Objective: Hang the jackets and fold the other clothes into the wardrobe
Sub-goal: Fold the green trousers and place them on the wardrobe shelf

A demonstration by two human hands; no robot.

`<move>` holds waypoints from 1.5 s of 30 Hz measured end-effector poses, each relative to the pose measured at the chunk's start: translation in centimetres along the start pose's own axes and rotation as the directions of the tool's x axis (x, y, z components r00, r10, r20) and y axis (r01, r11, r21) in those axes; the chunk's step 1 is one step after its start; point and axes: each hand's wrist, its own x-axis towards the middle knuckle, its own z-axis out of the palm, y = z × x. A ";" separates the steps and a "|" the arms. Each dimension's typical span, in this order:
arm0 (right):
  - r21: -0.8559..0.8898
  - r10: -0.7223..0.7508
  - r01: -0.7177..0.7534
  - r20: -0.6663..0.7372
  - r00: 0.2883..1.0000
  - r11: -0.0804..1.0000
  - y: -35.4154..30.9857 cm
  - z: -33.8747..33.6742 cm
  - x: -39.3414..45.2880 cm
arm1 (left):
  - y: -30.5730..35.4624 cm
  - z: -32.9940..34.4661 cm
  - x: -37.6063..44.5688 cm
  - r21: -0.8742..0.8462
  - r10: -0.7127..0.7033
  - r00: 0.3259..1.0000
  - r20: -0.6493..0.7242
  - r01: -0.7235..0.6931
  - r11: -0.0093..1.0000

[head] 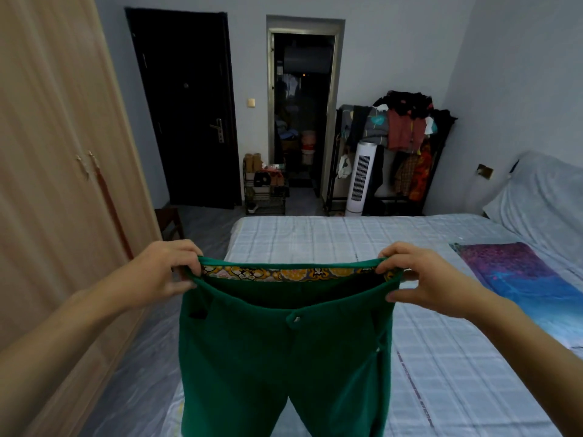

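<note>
- A pair of green knit trousers (280, 351) with a patterned yellow-orange lining at the waistband hangs in the lower centre of the frame, held up by both hands.
- The left hand (164, 269) pinches the waistband's left end, fingers curled over the edge.
- The right hand (419, 275) grips the waistband's right end, thumb under the fabric.
- The waistband is stretched between the hands, the legs dropping out of the bottom of the frame.
- A bed with a pale checked sheet (426, 342) lies behind and to the right.
- A light wooden wardrobe (56, 171) with closed doors fills the left side.
- A purple-blue folded cloth (530, 279) rests on the bed at right.
- A black rack piled with clothes (407, 130) stands upper right.
</note>
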 end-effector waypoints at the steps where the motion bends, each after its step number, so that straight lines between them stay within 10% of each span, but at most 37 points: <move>1: -0.057 -0.042 0.039 -0.040 0.998 0.998 0.2 0.0 0.0 | 0.0 0.0 0.0 -0.002 0.026 1.000 -0.003 -0.026 1.000; 13: -0.109 -0.211 0.192 -0.205 0.956 0.975 0.7 -1.6 -0.5 | 0.1 -1.0 -0.7 -0.235 -0.156 0.981 -0.112 0.126 0.964; 24: 0.033 -0.094 0.114 -0.364 0.927 0.993 1.2 -0.8 -0.5 | 0.8 -0.2 -0.2 -0.589 -0.407 0.896 -0.177 0.235 0.773; 37: 0.000 0.047 -0.050 -0.333 0.942 0.999 2.1 0.5 0.6 | 1.3 0.8 0.8 -0.615 -0.556 0.824 -0.110 0.383 0.689; 41: 0.073 0.230 -0.218 -0.315 0.921 0.973 2.6 2.5 3.1 | 1.1 1.8 2.3 -0.692 -0.671 0.741 -0.026 0.471 0.547; 45: 0.242 0.526 -0.469 -0.318 0.789 0.850 3.1 5.5 7.8 | -1.9 5.0 5.0 -0.676 -0.857 0.515 0.018 0.638 0.369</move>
